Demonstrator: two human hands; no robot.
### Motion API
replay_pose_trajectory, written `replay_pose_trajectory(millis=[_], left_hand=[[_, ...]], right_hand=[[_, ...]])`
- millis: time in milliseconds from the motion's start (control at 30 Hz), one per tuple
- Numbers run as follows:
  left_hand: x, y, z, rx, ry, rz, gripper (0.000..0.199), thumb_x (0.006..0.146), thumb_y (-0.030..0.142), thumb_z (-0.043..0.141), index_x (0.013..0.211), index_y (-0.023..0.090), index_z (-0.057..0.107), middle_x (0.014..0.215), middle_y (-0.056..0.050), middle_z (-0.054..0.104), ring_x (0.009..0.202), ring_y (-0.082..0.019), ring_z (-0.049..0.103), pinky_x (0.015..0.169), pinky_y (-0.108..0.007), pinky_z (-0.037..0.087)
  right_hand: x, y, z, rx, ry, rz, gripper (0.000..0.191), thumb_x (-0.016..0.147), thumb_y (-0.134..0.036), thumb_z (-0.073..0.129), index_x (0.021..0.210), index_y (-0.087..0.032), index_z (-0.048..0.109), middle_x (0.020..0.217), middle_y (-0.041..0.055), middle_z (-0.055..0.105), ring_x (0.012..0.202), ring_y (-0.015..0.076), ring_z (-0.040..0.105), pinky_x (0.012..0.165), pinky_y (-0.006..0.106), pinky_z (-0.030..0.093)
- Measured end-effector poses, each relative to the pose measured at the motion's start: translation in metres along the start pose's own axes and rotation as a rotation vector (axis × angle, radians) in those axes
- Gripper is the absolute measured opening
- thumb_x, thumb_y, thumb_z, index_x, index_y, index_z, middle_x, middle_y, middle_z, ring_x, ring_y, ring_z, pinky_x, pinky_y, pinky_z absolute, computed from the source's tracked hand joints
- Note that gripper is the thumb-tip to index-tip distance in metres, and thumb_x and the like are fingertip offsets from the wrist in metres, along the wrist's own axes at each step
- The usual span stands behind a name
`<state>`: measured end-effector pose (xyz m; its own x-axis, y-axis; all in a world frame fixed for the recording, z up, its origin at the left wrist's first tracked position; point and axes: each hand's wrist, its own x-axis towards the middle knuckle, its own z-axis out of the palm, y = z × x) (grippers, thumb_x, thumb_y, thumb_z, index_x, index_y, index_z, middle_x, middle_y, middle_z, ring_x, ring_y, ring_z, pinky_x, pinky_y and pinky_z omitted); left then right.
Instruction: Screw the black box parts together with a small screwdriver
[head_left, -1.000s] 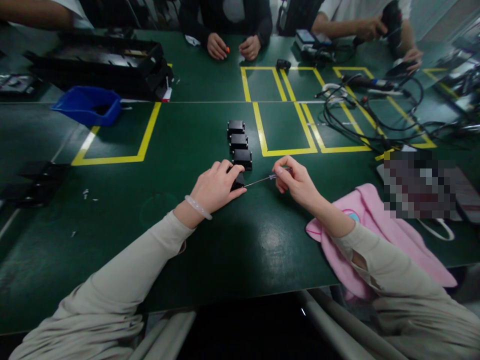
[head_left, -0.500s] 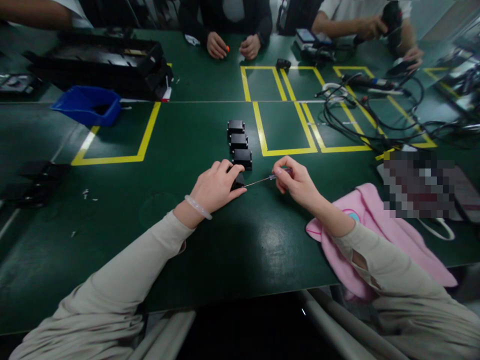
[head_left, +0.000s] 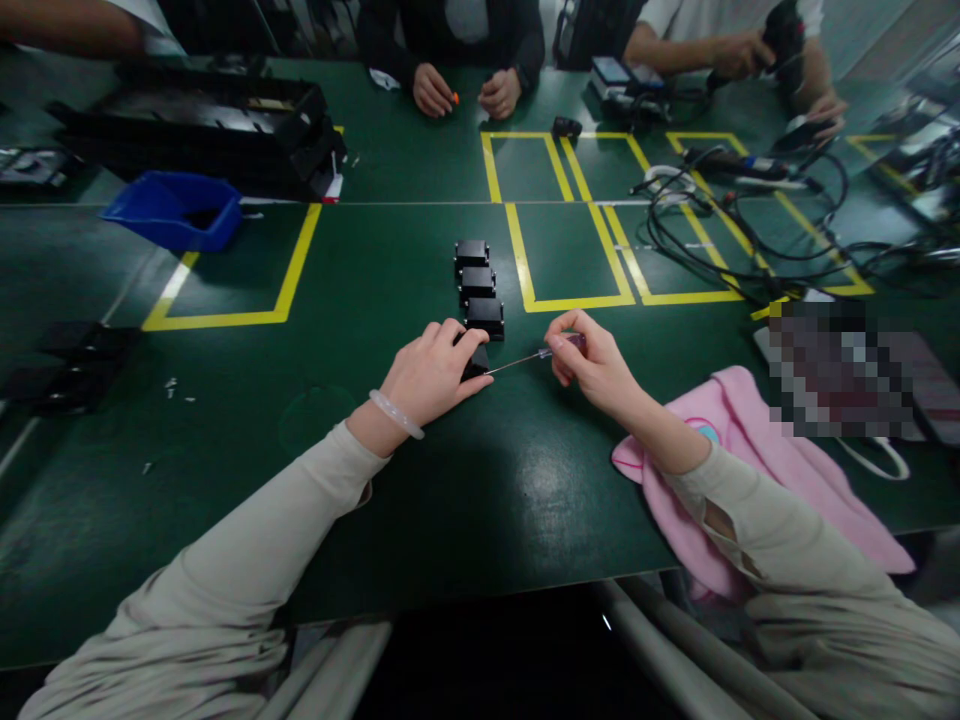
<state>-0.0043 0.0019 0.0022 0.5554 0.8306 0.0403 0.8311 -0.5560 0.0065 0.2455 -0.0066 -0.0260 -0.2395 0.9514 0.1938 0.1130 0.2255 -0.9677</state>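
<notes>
My left hand (head_left: 433,372) is closed around a small black block (head_left: 475,358) on the green table, hiding much of it. In my right hand (head_left: 589,358) is a screwdriver (head_left: 546,353), gripped by its see-through handle between thumb and fingers. Its thin shaft points left, and the tip meets the right side of the held block, close to my left thumb. Three similar black blocks, the nearest one (head_left: 484,318) just beyond my left fingers, stand in a row leading away from me. Small silvery screws show on their sides.
A pink cloth (head_left: 739,420) lies under my right forearm. Loose screws (head_left: 171,388) and more black parts (head_left: 71,365) are on the left. Farther back are a blue bin (head_left: 180,215), black trays (head_left: 217,130) and tangled cables (head_left: 675,220). Co-workers' hands (head_left: 469,92) rest across the table.
</notes>
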Motion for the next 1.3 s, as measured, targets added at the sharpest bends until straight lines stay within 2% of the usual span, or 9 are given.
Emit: replay_pose_trajectory(millis=[133,300,600,833,1067,1167,1300], left_hand=[[0.0001,-0.0006,0.0007,-0.005,0.008,0.007,0.05,0.1,0.046,0.067,0.14,0.02,0.055,0.13,-0.014,0.063,0.117,-0.031,0.06,0.088,-0.039,0.056],[0.0001,-0.0005,0.0009,-0.002,0.003,0.003,0.05,0.1,0.047,0.066,0.141,0.02,0.055,0.13,-0.014,0.062,0.117,-0.031,0.06,0.088,-0.039,0.055],[-0.0003,-0.0003,0.0009,0.001,0.003,0.003,0.05,0.101,0.047,0.066,0.141,0.02,0.055,0.131,-0.014,0.062,0.117,-0.031,0.06,0.088,-0.039,0.055],[0.0002,-0.0003,0.0011,-0.002,0.0,0.006,0.051,0.101,0.048,0.066,0.142,0.02,0.055,0.131,-0.014,0.062,0.118,-0.031,0.06,0.087,-0.038,0.055],[0.0001,-0.0001,0.0006,-0.011,0.005,0.002,0.05,0.1,0.046,0.067,0.141,0.02,0.055,0.13,-0.014,0.062,0.117,-0.031,0.06,0.087,-0.038,0.056],[0.0004,-0.0002,0.001,-0.01,0.006,0.006,0.05,0.1,0.046,0.067,0.141,0.019,0.055,0.13,-0.015,0.062,0.116,-0.031,0.06,0.088,-0.04,0.056],[0.0004,-0.0004,0.001,-0.004,0.002,0.003,0.05,0.101,0.047,0.066,0.141,0.019,0.055,0.131,-0.015,0.062,0.117,-0.031,0.06,0.088,-0.039,0.055]], right_hand=[[-0.0002,0.0,0.001,0.033,0.008,-0.004,0.033,0.1,-0.054,0.067,0.096,-0.025,0.052,0.057,-0.0098,0.048,0.045,0.01,0.046,0.046,0.026,0.035],[0.0003,-0.0007,-0.0005,-0.012,-0.003,0.013,0.037,0.103,-0.058,0.061,0.092,-0.024,0.053,0.053,-0.0097,0.047,0.043,0.0095,0.045,0.045,0.026,0.032],[0.0002,0.0021,0.0017,0.045,0.016,-0.002,0.028,0.1,-0.047,0.067,0.098,-0.025,0.051,0.056,-0.0104,0.048,0.044,0.0101,0.045,0.045,0.025,0.034],[-0.0003,-0.0006,0.0002,-0.019,0.016,0.012,0.035,0.102,-0.057,0.062,0.093,-0.025,0.05,0.051,-0.0099,0.048,0.042,0.0101,0.043,0.045,0.026,0.03],[0.0,0.0015,0.002,0.038,0.028,0.007,0.029,0.099,-0.049,0.069,0.097,-0.025,0.052,0.059,-0.0094,0.05,0.046,0.0103,0.047,0.046,0.026,0.035],[-0.0002,0.0013,0.0015,0.04,0.041,0.008,0.032,0.099,-0.052,0.067,0.095,-0.025,0.053,0.057,-0.0091,0.049,0.045,0.0103,0.047,0.046,0.026,0.035],[-0.0008,-0.0008,0.0014,-0.012,0.045,0.005,0.037,0.102,-0.059,0.06,0.092,-0.024,0.053,0.052,-0.0097,0.045,0.043,0.0097,0.042,0.044,0.026,0.029]])
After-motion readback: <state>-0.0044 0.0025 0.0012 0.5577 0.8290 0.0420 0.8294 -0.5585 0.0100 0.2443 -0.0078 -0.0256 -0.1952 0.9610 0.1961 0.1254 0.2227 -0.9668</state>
